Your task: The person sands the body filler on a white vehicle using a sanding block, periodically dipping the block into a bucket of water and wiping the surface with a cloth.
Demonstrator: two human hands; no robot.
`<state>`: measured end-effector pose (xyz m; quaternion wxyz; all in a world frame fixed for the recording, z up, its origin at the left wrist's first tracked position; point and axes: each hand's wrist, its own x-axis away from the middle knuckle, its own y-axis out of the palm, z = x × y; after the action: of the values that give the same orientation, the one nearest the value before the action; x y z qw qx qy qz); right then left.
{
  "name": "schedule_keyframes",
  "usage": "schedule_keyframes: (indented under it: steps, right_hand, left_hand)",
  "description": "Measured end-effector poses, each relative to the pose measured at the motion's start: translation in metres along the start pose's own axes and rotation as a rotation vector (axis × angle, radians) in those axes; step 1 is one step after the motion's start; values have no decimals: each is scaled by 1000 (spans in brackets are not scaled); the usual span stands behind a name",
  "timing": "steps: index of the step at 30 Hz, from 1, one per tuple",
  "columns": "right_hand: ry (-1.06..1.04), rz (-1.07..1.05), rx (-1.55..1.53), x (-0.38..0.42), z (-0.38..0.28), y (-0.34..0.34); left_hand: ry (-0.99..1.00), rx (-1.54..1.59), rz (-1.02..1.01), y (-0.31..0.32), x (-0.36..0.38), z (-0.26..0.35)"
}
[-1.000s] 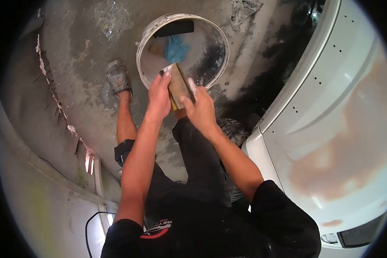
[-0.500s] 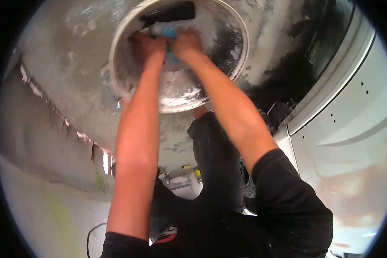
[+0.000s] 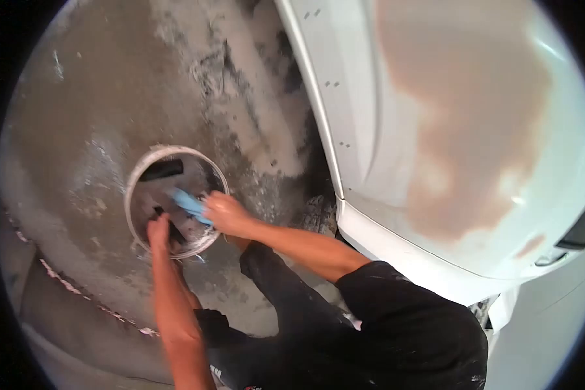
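Note:
A round white bucket (image 3: 130,203) stands on the floor, with greyish water (image 3: 151,195) inside. My right hand (image 3: 226,213) is closed on a blue cloth (image 3: 192,205), which hangs over the bucket's opening and is blurred at its far end. My left hand (image 3: 157,231) is at the bucket's near left side, fingers closed around something small and dark that I cannot make out. A black block-like object (image 3: 162,169) lies inside the bucket by the far wall.
At the right stands a white car body panel (image 3: 409,162) with a brownish sanded patch (image 3: 481,130). The concrete floor (image 3: 97,97) is wet and stained. A wall base with flaking paint (image 3: 65,279) runs along the lower left.
My hands, together in the bucket before, have come apart. The right one has lifted the blue cloth toward the right rim. My view has swung right, toward the car panel.

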<state>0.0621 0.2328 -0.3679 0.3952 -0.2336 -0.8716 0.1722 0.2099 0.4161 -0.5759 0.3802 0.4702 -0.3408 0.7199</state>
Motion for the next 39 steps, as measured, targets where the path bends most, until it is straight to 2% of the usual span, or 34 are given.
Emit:
schedule_keyframes:
  steps: [1, 2, 3, 4, 5, 6, 7, 8, 9, 10, 12, 14, 16, 18, 19, 20, 22, 23, 24, 26, 27, 29, 30, 31, 33, 35, 39]
  right_hand:
    - [-240, 30, 111, 28, -11, -38]
    - [-221, 57, 113, 67, -58, -90]
    - [-122, 92, 183, 108, -112, -144]
    - [-105, 163, 257, 151, -137, -190]
    - [-161, 313, 286, 196, -162, -231]
    - [-11, 414, 135, 243, -203, -271]
    - [-94, 592, 191, 280, -229, -303]
    - [13, 756, 63, 307, -266, -324]
    - [-281, 910, 399, 321, -282, -350]
    - [-235, 944, 871, 328, -318, -358]
    - [-280, 969, 1329, 293, -318, -370]
    - [-157, 748, 1548, 237, -276, -392]
    - [-583, 566, 2017, 169, -236, -445]
    - [-529, 509, 2068, 83, -256, -475]
    - [-739, 706, 1933, 36, -290, -487]
    - [-927, 780, 1828, -6, -323, -505]
    - [-733, 844, 1920, -54, -410, -519]
    - [-544, 820, 1785, -82, -444, -527]
    - [-714, 904, 1752, -108, -461, -542]
    - [-702, 859, 1769, -162, -479, -561]
    - [-693, 841, 1773, -174, -486, -564]
    - [-441, 520, 1873, -141, -504, -535]
    - [-308, 357, 1904, -122, -507, -527]
    - [-508, 385, 1909, -133, -480, -534]
    - [-894, 442, 1903, -169, -403, -550]
    - [-772, 375, 1762, -72, -391, -514]
    - [-833, 314, 1706, 11, -309, -500]
  left_hand:
    - [4, -20, 45, -8, 64, 49]
    - [-5, -5, -47, -14, 79, 54]
    - [31, 162, -96, -25, 135, 88]
    - [88, 245, -156, -33, 154, 95]
    - [146, 266, -197, -44, 183, 112]
    - [178, 262, -199, -53, 195, 117]
    - [203, 171, -180, -72, 237, 147]
    - [222, 200, -159, -79, 235, 139]
    - [239, 225, -137, -85, 230, 129]
    - [243, 229, -113, -97, 245, 134]
    - [239, 237, -60, -117, 266, 140]
    - [262, 225, -17, -138, 280, 134]
    - [271, 258, 21, -153, 285, 116]
    - [264, 328, 56, -168, 282, 79]
    - [243, 314, 110, -177, 287, 59]
    - [225, 299, 158, -184, 292, 42]
    - [159, 323, 267, -183, 326, 25]
    - [160, 346, 308, -176, 337, 14]
    - [168, 371, 352, -173, 348, -6]
    - [164, 420, 410, -164, 363, -49]
    - [85, 458, 429, -155, 378, -50]
    - [-68, 526, 466, -132, 416, -48]
    - [-40, 581, 456, -121, 432, -42]
    - [-44, 639, 442, -111, 447, -34]
    - [96, 776, 397, -94, 459, -30]
    - [131, 794, 397, -76, 475, -8]
    - [333, 742, 305, -79, 485, 10]
